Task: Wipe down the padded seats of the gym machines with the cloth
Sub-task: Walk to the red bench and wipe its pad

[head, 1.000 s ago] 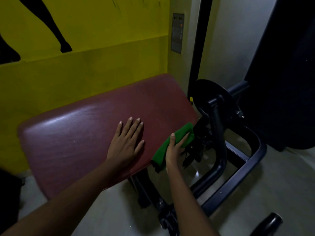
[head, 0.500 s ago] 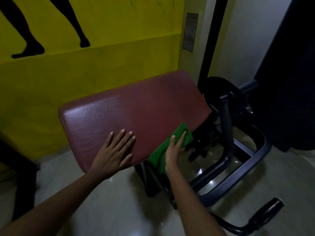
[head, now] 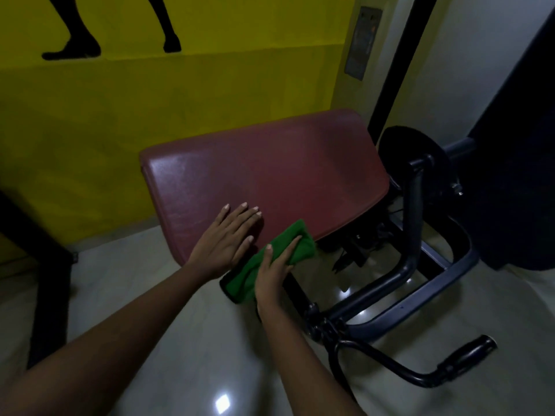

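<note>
A dark red padded seat (head: 285,172) tilts toward me in the middle of the view. My left hand (head: 228,240) lies flat on its near part, fingers spread, holding nothing. My right hand (head: 274,273) presses a folded green cloth (head: 249,274) against the pad's near edge, fingers stretched over it. The cloth's lower end hangs below the edge.
The machine's black tubular frame (head: 411,268) and a round black disc (head: 417,166) stand to the right, with a rubber-gripped handle (head: 468,352) low on the floor. A yellow wall (head: 150,100) is behind the pad. A dark post (head: 45,283) stands at left. The tiled floor is glossy.
The view has shifted, so the pad sits further right in frame. My right hand has slid the cloth leftward along the pad's near edge, closer to my left hand.
</note>
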### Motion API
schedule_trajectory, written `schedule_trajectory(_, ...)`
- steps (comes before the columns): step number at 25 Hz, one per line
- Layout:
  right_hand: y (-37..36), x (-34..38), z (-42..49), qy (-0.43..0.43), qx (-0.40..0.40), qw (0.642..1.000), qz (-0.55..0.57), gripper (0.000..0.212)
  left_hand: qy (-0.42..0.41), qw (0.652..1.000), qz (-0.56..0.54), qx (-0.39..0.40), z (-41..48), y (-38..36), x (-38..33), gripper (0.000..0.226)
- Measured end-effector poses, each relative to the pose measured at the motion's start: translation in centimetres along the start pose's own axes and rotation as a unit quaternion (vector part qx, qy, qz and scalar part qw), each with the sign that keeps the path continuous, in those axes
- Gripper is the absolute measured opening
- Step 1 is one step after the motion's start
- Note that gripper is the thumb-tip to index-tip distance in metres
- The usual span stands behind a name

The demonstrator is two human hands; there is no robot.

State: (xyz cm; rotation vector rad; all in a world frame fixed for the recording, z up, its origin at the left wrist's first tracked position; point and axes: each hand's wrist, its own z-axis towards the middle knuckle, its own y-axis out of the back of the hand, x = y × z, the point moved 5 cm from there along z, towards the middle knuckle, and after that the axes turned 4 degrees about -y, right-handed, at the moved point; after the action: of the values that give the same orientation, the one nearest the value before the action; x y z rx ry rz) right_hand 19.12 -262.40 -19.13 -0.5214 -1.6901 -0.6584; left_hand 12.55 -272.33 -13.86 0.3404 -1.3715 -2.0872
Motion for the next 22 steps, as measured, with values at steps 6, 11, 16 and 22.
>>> schedule_trajectory(6, 6.2, 0.6, -4.9, 0.026, 0.31, 0.95, -0.012, 0.049, 0.376, 0.762, -0.51, -0.137, -7.4, 1.3, -7.1, 0.034)
schedule_trajectory(11, 7.4, 0.8, -4.0, 0.029, 0.49, 0.855, -0.167, 0.051, 0.509, 0.238, -0.794, -0.232, -5.2, -0.4, -17.7, 0.047)
schedule_trajectory(16, 9.2, 4.0, 0.3, 0.227, 0.611, 0.677, -0.343, 0.047, 0.523, 0.088, -0.728, -0.434, -2.4, -2.1, -20.5, 0.066)
schedule_trajectory(22, 3.7, 9.8, 12.2, 0.668, 0.378, 0.477, -0.429, 0.051, 0.54, -0.001, -0.608, -0.582, 2.3, -6.7, -19.6, 0.061)
